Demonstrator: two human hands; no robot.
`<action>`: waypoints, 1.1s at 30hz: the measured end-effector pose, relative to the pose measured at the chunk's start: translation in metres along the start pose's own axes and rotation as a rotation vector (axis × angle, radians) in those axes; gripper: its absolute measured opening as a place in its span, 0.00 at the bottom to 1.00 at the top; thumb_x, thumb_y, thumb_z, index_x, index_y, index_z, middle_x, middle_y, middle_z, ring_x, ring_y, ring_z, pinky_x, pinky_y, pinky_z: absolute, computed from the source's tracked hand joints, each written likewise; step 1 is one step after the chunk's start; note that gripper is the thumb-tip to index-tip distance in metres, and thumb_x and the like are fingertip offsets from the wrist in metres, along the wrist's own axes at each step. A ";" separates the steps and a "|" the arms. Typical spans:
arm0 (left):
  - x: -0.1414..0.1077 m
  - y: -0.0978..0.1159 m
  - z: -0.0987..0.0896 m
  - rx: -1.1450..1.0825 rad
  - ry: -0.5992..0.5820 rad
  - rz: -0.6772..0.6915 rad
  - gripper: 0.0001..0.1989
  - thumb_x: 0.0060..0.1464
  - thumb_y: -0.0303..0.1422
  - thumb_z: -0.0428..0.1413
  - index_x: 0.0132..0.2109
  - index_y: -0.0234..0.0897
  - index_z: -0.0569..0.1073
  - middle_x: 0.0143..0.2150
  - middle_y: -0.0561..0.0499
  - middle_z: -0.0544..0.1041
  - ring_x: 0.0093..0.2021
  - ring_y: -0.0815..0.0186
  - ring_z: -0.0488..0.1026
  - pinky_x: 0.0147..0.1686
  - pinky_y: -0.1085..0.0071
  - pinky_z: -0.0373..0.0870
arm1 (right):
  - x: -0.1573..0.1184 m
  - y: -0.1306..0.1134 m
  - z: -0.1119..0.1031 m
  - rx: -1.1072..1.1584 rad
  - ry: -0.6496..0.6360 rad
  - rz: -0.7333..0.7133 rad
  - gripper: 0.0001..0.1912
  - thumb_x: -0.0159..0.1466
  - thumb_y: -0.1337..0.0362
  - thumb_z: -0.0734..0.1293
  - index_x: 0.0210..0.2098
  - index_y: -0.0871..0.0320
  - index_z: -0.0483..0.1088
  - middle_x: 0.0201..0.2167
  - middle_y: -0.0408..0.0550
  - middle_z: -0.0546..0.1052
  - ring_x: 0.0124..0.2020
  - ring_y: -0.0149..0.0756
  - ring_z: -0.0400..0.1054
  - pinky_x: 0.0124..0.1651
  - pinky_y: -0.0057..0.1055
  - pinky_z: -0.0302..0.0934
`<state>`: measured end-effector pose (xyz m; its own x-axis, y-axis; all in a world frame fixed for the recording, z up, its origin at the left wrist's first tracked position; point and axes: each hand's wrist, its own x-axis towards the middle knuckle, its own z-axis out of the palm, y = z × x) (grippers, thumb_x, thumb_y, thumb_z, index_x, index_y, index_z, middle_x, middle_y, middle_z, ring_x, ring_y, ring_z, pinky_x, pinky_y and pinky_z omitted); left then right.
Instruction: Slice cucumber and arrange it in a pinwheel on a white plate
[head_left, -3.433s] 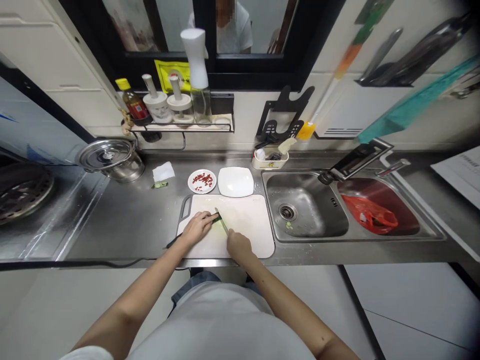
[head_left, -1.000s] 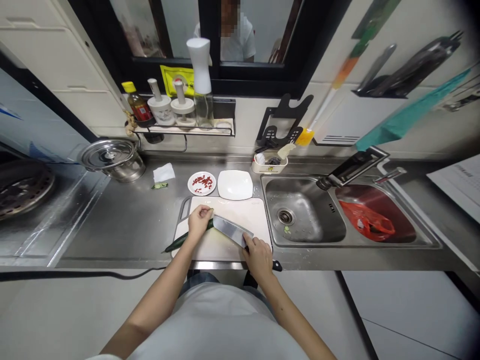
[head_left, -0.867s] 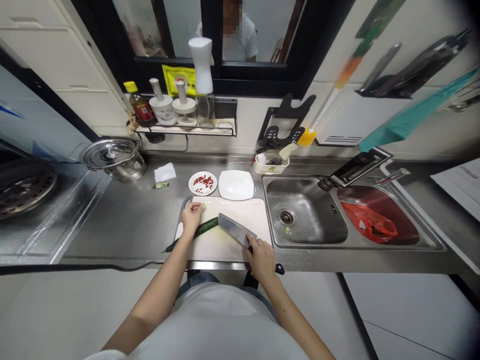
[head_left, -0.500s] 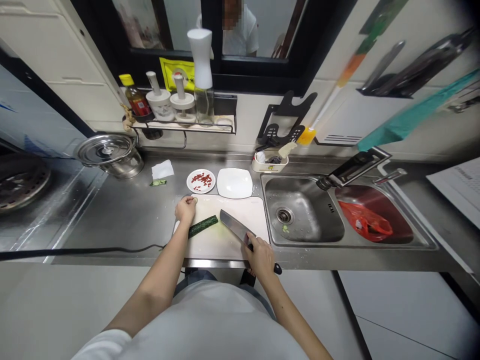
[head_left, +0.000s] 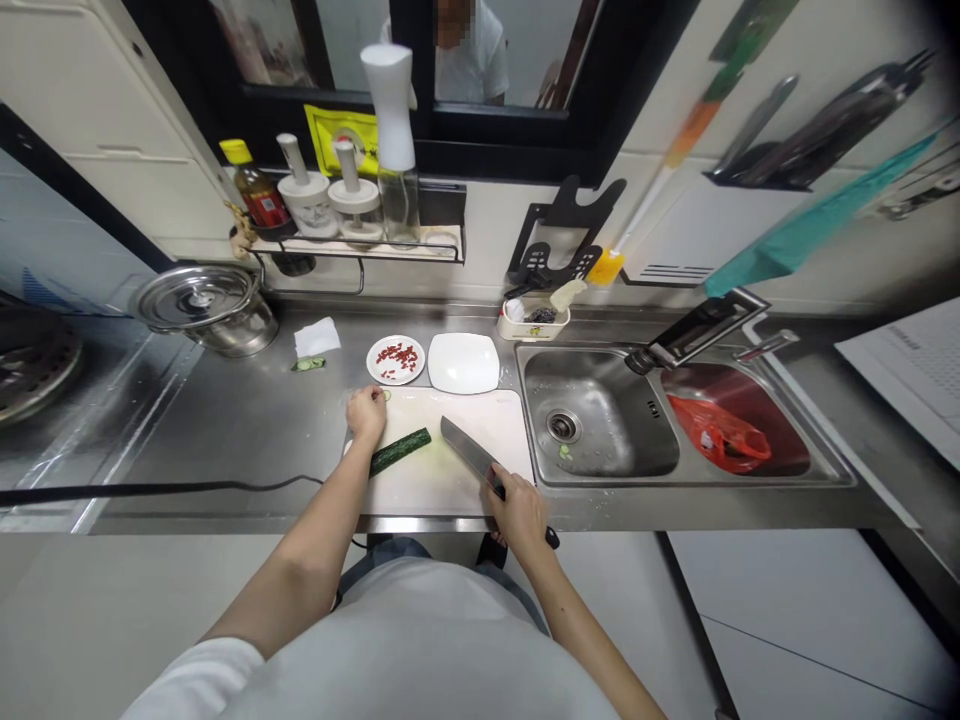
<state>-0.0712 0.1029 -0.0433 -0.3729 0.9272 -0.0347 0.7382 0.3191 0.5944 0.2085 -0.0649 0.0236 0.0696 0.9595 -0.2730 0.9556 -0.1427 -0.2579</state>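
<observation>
A white cutting board [head_left: 480, 497] lies at the counter's front edge with a dark green cucumber [head_left: 400, 451] slantwise on it. At the board's back left corner is my left hand [head_left: 367, 412], its fingers closed together beside a thin pale cucumber slice [head_left: 387, 395]; whether they pinch anything is too small to tell. My right hand [head_left: 519, 510] is wrapped round the black handle of a knife [head_left: 469, 446], whose blade points up and left over the board, its tip right of the cucumber. Behind the board stand a small plate with red pieces [head_left: 395, 360] and a white square plate [head_left: 463, 363].
A double sink [head_left: 600, 420] with a red bag [head_left: 720, 432] is at the right. A lidded steel pot [head_left: 206, 308], white paper [head_left: 317, 338] and green scraps [head_left: 308, 364] are at the left. Bottles stand on a wall rack [head_left: 360, 247]. A person [head_left: 469, 60] shows in the window.
The whole view has shifted slightly. My left hand has turned a little and the thin slice now lies beside its fingertips. The knife and my right hand stay nearly the same.
</observation>
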 end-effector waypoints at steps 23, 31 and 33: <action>-0.096 -0.001 -0.010 -0.019 -0.139 0.593 0.13 0.61 0.40 0.51 0.46 0.45 0.78 0.43 0.48 0.77 0.45 0.61 0.71 0.48 0.63 0.66 | 0.015 -0.051 -0.015 -0.028 -0.185 -0.059 0.16 0.72 0.60 0.51 0.45 0.55 0.68 0.35 0.48 0.78 0.35 0.34 0.71 0.33 0.27 0.50; -0.089 -0.005 -0.003 0.029 -0.205 0.651 0.14 0.63 0.39 0.49 0.49 0.47 0.77 0.42 0.48 0.76 0.43 0.62 0.71 0.45 0.66 0.67 | 0.022 -0.071 -0.013 -0.045 -0.173 -0.105 0.16 0.71 0.61 0.50 0.46 0.57 0.67 0.37 0.51 0.78 0.38 0.38 0.72 0.35 0.28 0.54; -0.090 -0.006 -0.003 0.042 -0.204 0.663 0.14 0.63 0.38 0.49 0.50 0.47 0.77 0.42 0.48 0.76 0.43 0.63 0.70 0.45 0.66 0.67 | 0.022 -0.073 -0.014 -0.059 -0.182 -0.107 0.16 0.71 0.61 0.50 0.46 0.57 0.67 0.37 0.53 0.78 0.39 0.39 0.73 0.36 0.28 0.55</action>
<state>-0.0433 0.0167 -0.0411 0.2745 0.9461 0.1721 0.7963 -0.3239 0.5108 0.1438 -0.0296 0.0490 -0.0810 0.9078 -0.4115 0.9702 -0.0228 -0.2412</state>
